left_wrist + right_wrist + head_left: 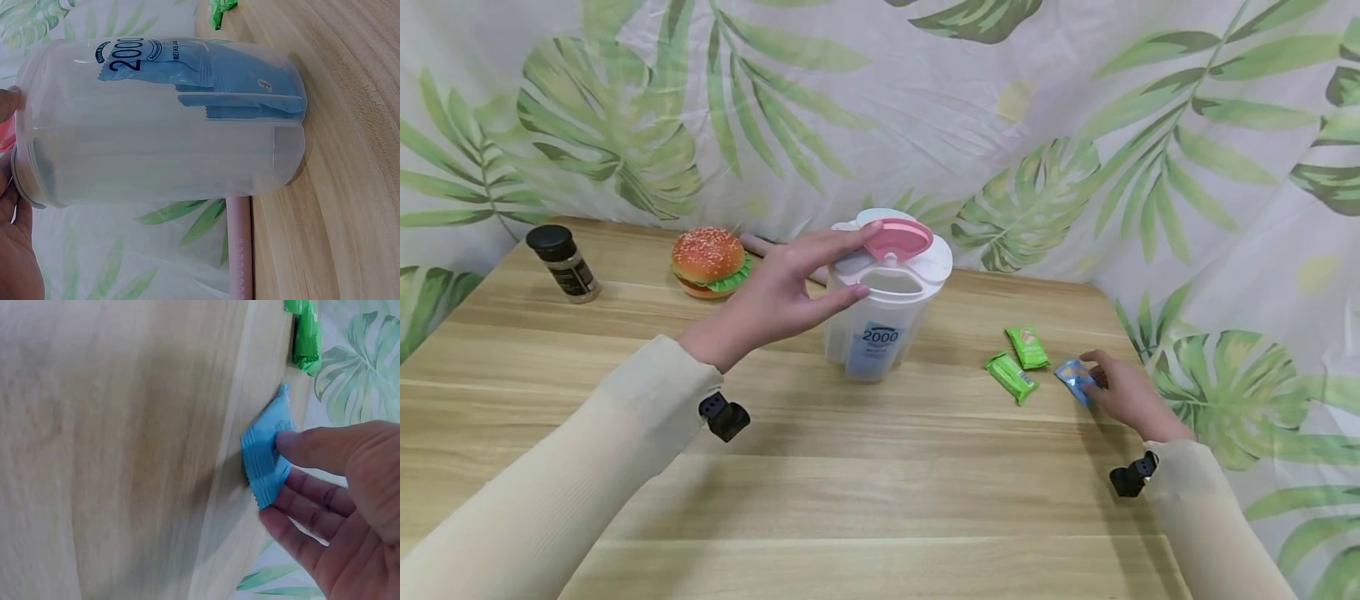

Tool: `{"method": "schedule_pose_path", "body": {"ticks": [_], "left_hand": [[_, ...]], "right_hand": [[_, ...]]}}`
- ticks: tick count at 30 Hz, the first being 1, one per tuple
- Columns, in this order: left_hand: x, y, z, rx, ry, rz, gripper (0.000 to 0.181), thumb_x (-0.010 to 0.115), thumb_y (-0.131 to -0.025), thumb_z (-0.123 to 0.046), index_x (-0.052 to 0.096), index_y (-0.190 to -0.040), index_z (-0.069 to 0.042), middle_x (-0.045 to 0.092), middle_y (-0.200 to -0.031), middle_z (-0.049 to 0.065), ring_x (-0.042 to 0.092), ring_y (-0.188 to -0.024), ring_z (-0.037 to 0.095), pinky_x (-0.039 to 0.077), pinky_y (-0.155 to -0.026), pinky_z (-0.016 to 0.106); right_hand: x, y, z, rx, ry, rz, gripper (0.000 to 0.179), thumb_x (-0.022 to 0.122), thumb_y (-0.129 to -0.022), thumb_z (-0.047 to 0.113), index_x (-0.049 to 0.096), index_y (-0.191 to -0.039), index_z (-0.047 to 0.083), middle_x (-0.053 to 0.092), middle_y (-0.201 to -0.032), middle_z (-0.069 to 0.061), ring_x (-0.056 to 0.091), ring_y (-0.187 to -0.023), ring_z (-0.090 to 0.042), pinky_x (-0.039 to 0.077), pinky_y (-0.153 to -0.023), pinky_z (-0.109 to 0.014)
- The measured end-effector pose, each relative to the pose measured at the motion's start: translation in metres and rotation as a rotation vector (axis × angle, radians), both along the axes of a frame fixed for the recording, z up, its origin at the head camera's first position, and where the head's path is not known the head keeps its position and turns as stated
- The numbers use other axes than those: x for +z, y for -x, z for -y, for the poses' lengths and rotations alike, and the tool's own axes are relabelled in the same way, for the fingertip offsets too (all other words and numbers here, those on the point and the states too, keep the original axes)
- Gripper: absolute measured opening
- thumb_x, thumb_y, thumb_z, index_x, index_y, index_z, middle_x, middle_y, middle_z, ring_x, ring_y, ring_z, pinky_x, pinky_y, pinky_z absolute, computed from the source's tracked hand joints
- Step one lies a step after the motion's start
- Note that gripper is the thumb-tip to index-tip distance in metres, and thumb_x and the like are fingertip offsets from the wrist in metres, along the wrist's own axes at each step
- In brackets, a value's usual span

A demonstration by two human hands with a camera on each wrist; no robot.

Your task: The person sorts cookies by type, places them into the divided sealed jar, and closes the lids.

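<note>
A clear plastic storage container (880, 333) stands upright on the table, its pink flap (901, 239) raised from an opening in the white lid (934, 265). My left hand (775, 287) holds the lid between thumb and fingers, with fingertips at the flap. Through the wall, blue packets (250, 81) show inside, low down on one side. At the right my right hand (1131, 396) pinches a small blue packet (267, 450) between thumb and fingers, just at the tabletop. Two green packets (1027, 347) lie to the left of that hand.
A toy hamburger (707, 260) and a black-capped spice jar (565, 265) sit at the back left of the wooden table (850, 500). Behind the container lies a pink roll with ruler-like markings (240, 250). A leaf-patterned cloth (880, 125) hangs behind the table.
</note>
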State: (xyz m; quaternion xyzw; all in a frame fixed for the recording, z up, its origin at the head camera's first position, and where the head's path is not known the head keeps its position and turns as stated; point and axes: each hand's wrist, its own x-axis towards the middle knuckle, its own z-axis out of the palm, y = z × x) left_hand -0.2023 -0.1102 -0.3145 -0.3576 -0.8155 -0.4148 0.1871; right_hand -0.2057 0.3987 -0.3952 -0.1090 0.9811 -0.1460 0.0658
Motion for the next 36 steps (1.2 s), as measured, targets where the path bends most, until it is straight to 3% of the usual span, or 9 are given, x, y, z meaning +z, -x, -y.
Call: {"method": "schedule_pose_path", "body": {"ticks": [4, 9, 15, 23, 29, 32, 36], "left_hand": [[0.0, 0.0, -0.001, 0.003, 0.006, 0.001, 0.069, 0.082, -0.093, -0.016, 0.053, -0.155, -0.013, 0.064, -0.149, 0.007, 0.056, -0.144, 0.026, 0.041, -0.122, 0.05], [0.001, -0.001, -0.001, 0.016, 0.01, 0.003, 0.068, 0.082, -0.092, -0.016, 0.054, -0.154, -0.013, 0.062, -0.152, 0.008, 0.056, -0.143, 0.027, 0.04, -0.122, 0.052], [0.0, -0.001, -0.001, 0.004, -0.002, 0.005, 0.07, 0.082, -0.092, -0.015, 0.052, -0.155, -0.015, 0.066, -0.147, 0.008, 0.056, -0.143, 0.026, 0.043, -0.12, 0.05], [-0.001, -0.001, -0.001, 0.012, 0.004, 0.008, 0.07, 0.082, -0.092, -0.016, 0.053, -0.155, -0.014, 0.063, -0.15, 0.008, 0.057, -0.143, 0.026, 0.044, -0.119, 0.051], [0.0, -0.001, -0.001, 0.005, 0.002, 0.004, 0.069, 0.082, -0.092, -0.015, 0.053, -0.155, -0.013, 0.063, -0.15, 0.008, 0.057, -0.143, 0.026, 0.045, -0.119, 0.049], [0.0, -0.001, -0.001, 0.003, 0.001, 0.007, 0.069, 0.082, -0.092, -0.015, 0.052, -0.155, -0.014, 0.063, -0.15, 0.008, 0.057, -0.143, 0.026, 0.045, -0.119, 0.049], [0.0, -0.001, -0.002, 0.007, 0.006, 0.012, 0.07, 0.082, -0.092, -0.016, 0.052, -0.155, -0.015, 0.062, -0.151, 0.007, 0.056, -0.143, 0.026, 0.045, -0.119, 0.05]], "right_hand": [[0.0, 0.0, -0.005, -0.014, 0.034, 0.012, 0.05, 0.069, -0.098, 0.004, 0.05, -0.14, -0.013, 0.069, -0.1, -0.028, 0.069, -0.089, -0.037, 0.057, -0.075, -0.047], [0.007, -0.001, -0.01, -0.003, 0.099, 0.052, 0.05, 0.071, -0.098, 0.007, 0.052, -0.14, -0.012, 0.065, -0.092, -0.015, 0.057, -0.077, -0.015, 0.047, -0.064, -0.028], [0.012, -0.002, -0.018, -0.02, 0.158, 0.07, 0.039, 0.069, -0.1, 0.01, 0.056, -0.13, -0.011, 0.067, -0.097, -0.016, 0.056, -0.079, -0.008, 0.047, -0.065, -0.024], [0.022, -0.001, -0.007, -0.071, 0.184, -0.062, 0.038, 0.059, -0.108, 0.022, 0.057, -0.134, -0.006, 0.071, -0.108, -0.026, 0.063, -0.084, -0.006, 0.052, -0.066, -0.023], [0.04, 0.0, 0.021, -0.073, 0.338, -0.189, 0.039, 0.061, -0.107, 0.023, 0.058, -0.136, -0.003, 0.074, -0.107, -0.027, 0.063, -0.08, 0.01, 0.052, -0.064, -0.018], [0.052, -0.001, 0.041, -0.056, 0.405, -0.242, 0.037, 0.064, -0.106, 0.022, 0.059, -0.136, 0.001, 0.075, -0.101, -0.018, 0.063, -0.082, 0.012, 0.051, -0.065, -0.015], [0.067, -0.003, 0.069, -0.005, 0.513, -0.304, 0.034, 0.066, -0.104, 0.015, 0.061, -0.134, 0.002, 0.073, -0.091, 0.006, 0.065, -0.082, 0.008, 0.052, -0.068, -0.012]]}}
